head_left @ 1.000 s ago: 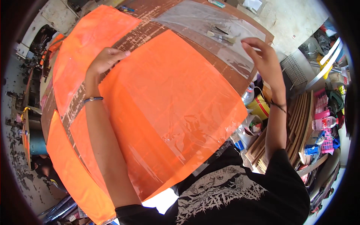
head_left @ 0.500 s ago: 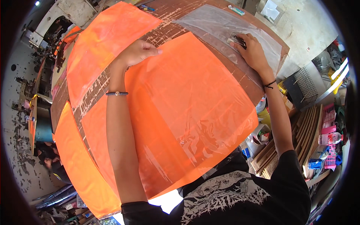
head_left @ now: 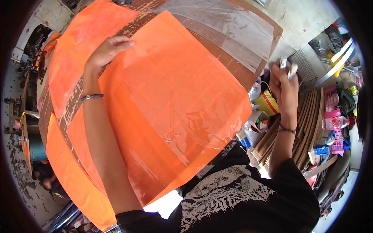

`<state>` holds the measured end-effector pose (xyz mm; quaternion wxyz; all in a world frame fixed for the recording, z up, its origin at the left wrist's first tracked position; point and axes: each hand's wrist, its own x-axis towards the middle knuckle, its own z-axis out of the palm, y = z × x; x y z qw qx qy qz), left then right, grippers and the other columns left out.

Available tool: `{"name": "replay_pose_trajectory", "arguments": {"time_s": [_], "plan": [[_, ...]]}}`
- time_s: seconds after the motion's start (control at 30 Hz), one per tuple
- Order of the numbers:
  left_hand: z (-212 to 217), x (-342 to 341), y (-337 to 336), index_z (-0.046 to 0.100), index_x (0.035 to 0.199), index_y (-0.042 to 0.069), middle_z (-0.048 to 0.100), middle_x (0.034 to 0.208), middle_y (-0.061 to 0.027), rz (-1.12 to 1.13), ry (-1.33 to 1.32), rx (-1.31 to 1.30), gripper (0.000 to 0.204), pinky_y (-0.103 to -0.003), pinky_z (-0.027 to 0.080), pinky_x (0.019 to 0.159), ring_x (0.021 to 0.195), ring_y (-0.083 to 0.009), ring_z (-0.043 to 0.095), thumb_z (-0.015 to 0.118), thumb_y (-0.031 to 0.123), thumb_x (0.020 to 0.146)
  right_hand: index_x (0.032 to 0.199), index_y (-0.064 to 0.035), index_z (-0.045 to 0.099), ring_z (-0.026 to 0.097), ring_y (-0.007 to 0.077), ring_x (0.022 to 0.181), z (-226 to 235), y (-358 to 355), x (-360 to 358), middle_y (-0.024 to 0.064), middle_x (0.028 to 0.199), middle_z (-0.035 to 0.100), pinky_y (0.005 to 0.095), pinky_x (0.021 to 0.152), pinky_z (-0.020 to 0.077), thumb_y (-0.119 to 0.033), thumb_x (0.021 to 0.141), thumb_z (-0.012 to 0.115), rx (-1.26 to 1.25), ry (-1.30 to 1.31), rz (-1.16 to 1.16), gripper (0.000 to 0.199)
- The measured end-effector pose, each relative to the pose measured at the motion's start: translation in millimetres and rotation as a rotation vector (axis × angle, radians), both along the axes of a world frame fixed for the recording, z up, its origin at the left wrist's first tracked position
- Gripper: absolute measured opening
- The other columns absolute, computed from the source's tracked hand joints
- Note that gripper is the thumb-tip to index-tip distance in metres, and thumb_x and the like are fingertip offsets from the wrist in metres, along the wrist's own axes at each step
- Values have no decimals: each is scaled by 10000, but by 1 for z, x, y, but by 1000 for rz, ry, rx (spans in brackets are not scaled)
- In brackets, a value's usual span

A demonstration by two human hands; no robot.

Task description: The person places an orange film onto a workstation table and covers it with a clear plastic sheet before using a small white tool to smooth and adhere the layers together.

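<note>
Cluttered workshop floor showed at the right: stacked cardboard strips (head_left: 307, 128), a yellow container (head_left: 268, 103), a plastic bottle (head_left: 335, 123). Most of the frame was a brown cardboard panel (head_left: 229, 68) covered with orange film sheets, a clear plastic sheet (head_left: 229, 27) on its far part. I saw the left hand (head_left: 108, 50) lying flat, fingers loosely together, pressing the top orange sheet (head_left: 175, 105) near its upper left corner. Right hand (head_left: 283, 83) was off the panel's right edge, fingers closed around a small white and metal object (head_left: 288, 68), kind unclear.
</note>
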<state>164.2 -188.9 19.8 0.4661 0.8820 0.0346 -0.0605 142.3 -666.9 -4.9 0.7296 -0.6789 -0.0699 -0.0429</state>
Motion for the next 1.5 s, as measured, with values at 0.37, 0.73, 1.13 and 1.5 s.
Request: {"name": "replay_pose_trajectory", "arguments": {"time_s": [0.37, 0.73, 1.13, 1.5], "plan": [[6, 7, -6, 647, 1066, 70, 582, 904, 44, -21, 1, 148, 391, -260, 403, 870, 911, -69, 510, 655, 413, 879, 912, -29, 507, 597, 78, 710, -33, -19, -48, 45, 847, 645, 224, 614, 478, -90, 825, 723, -188, 262, 363, 241], [103, -71, -58, 594, 1139, 45, 598, 917, -39, -92, -117, 558, 357, -271, 449, 732, 804, -129, 542, 586, 326, 919, 900, -34, 498, 560, 54, 640, -27, -20, -52, 7, 751, 575, 217, 570, 463, -70, 814, 723, -181, 306, 349, 244], [-87, -299, -300, 556, 1221, 16, 612, 1131, -134, -125, 253, -406, 439, -362, 447, 934, 1071, -273, 581, 648, 262, 869, 858, -60, 490, 544, 44, 587, -17, -7, -55, -24, 713, 545, 198, 515, 444, 18, 792, 707, -89, 353, 323, 240], [-111, -241, -350, 510, 1170, -14, 563, 970, -47, 299, -215, -1122, 400, -326, 433, 930, 964, -168, 557, 602, 295, 935, 883, -96, 485, 509, 51, 552, -22, -8, -63, -28, 708, 521, 196, 483, 376, -51, 788, 730, -93, 350, 276, 266]]}}
